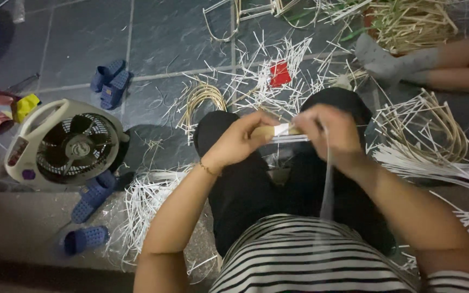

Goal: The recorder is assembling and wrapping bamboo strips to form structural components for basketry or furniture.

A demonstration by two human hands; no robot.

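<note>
a home craft workplace on a dark tiled floor (164, 32), where a seated person in black trousers and a striped top works at floor level. white strips (153, 201) lie scattered in heaps all around, with bent cane loops (202, 97) and bundles of pale reeds (413, 21) beside them. household things mark it as a living space: a small portable fan (66, 144) lying tilted near a low step, blue rubber sandals (109, 81) left about, and another person's socked foot (386, 59) stretched out among the reeds.
</note>
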